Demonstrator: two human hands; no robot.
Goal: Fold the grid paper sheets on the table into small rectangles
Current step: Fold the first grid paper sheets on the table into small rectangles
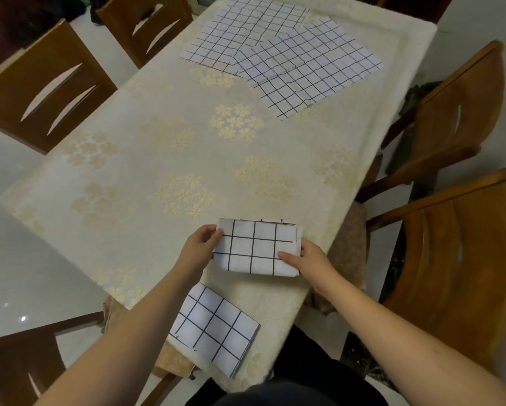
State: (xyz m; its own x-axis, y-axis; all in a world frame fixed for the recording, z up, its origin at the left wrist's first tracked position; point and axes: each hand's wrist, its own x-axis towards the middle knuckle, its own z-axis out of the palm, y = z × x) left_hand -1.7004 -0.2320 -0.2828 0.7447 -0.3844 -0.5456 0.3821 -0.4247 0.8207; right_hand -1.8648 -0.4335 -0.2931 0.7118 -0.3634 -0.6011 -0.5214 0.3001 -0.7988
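Observation:
A grid paper sheet folded into a small rectangle point(256, 249) is held just above the near part of the table. My left hand point(200, 244) pinches its left edge. My right hand point(304, 259) grips its right edge, thumb on top. A second folded rectangle point(216, 326) lies flat by the table's near edge, partly under my left forearm. Unfolded grid sheets point(286, 51) lie overlapping at the far end of the table.
The table point(146, 159) wears a cream cloth with gold flower prints. Wooden chairs stand on the left point(40, 83), at the far left point(146, 24) and along the right side point(456, 118), with one near right point(456, 259). A chair back point(20, 373) shows at bottom left.

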